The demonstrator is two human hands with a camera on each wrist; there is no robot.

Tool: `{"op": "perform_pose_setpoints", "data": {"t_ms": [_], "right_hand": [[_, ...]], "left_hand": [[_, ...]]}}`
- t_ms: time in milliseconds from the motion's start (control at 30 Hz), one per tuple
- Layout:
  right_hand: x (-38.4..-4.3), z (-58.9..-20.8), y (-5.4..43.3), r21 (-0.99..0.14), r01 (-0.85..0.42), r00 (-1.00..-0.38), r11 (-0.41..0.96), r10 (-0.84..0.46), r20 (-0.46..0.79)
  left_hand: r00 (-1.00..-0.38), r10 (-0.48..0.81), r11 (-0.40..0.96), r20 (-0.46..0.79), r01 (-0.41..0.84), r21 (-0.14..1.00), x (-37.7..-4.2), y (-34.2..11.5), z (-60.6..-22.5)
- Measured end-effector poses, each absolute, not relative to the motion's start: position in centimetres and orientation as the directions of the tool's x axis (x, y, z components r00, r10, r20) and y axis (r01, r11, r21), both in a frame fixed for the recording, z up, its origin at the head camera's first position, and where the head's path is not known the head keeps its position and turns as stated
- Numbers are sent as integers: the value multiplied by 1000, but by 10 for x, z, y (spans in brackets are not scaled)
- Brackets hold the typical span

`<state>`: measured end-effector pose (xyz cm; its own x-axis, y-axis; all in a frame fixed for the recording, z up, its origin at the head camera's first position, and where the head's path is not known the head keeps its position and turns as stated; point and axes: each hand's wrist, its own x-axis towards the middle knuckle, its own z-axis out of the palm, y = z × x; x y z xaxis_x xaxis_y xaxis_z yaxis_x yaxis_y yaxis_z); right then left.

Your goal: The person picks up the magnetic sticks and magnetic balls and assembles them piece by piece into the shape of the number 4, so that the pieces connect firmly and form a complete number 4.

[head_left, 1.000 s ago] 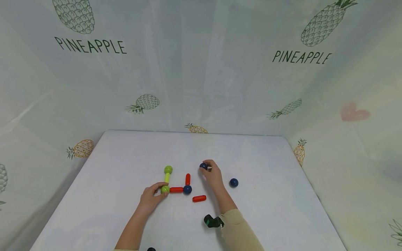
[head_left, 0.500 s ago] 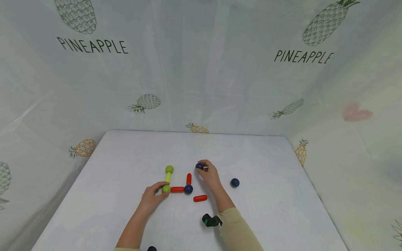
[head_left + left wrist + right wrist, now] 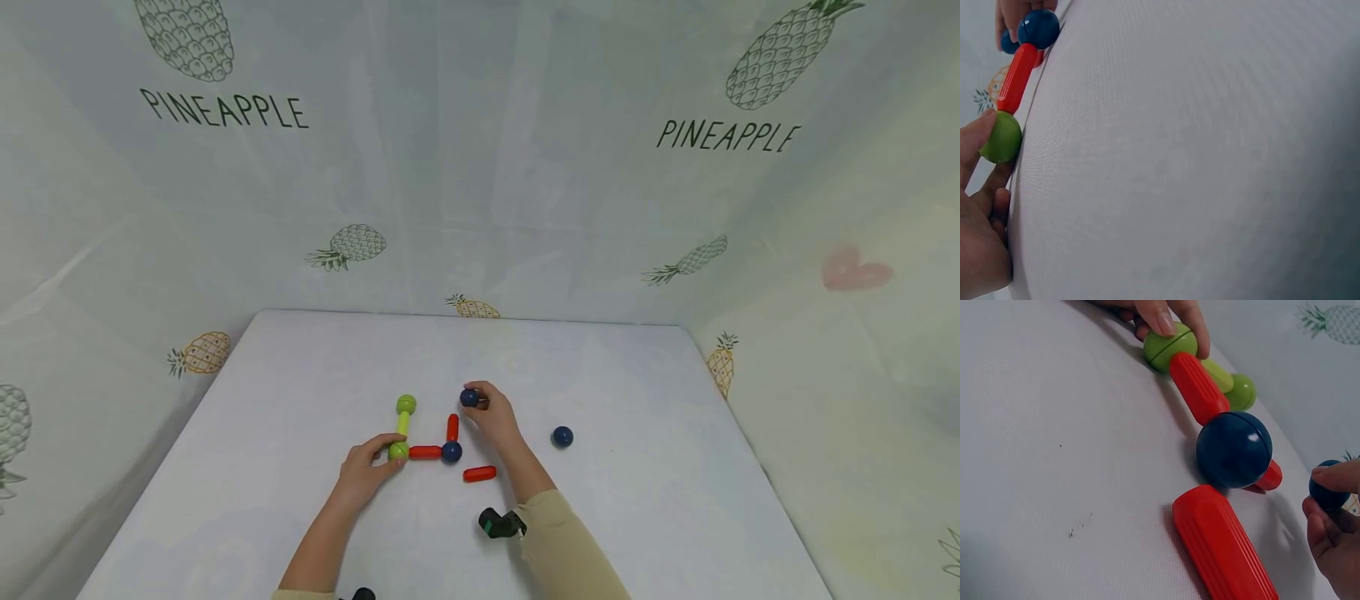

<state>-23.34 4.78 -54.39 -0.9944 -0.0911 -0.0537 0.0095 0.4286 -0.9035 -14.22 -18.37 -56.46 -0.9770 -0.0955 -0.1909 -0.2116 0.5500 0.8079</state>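
- Nearest us, a black wrist camera [image 3: 502, 523] sits at the right sleeve [image 3: 573, 550], angled, we judge, to face the fingers' work.
- Beyond it on the white table [image 3: 675, 500], a loose red rod [image 3: 480, 473] lies alone, near the joined pieces but not touching them, and, as we read it, handy for either hand.
- To its left, the left hand [image 3: 365, 473] grips the near green ball [image 3: 398, 451] between thumb and fingers; we take this hold as an anchor against sliding or turning.
- From that ball a red crosspiece [image 3: 425, 452] runs to the corner blue ball [image 3: 452, 452], touching both, while a second red rod [image 3: 452, 427] points away from us, its far tip bare.
- A spare blue ball [image 3: 562, 437] rests well apart on the right.
- Farther off, the right hand [image 3: 495, 417] pinches the held blue ball [image 3: 469, 397] between thumb and fingers, near the bare tip but apart; we judge that this grip leaves the ball's left side uncovered.
- Across from it, the far green ball [image 3: 406, 404] caps a yellow-green rod [image 3: 403, 423] that runs back toward the gripped ball.
- Behind, we see a pineapple-printed cloth [image 3: 480, 167].
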Motion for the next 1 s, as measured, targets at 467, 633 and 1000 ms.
{"op": "perform_pose_setpoints", "data": {"t_ms": [467, 633, 1000], "right_hand": [[-231, -544, 40, -889, 49, -984, 455, -132, -122], [-231, -544, 39, -877, 23, -980, 479, -163, -115], [-231, -543, 36, -863, -2, -967, 505, -219, -126]], "left_hand": [[-976, -103, 555, -190, -215, 804, -142, -183, -566], [-977, -105, 554, -187, -213, 805, -142, -183, -564], [-977, -100, 555, -188, -212, 805, -142, -184, -564]]}}
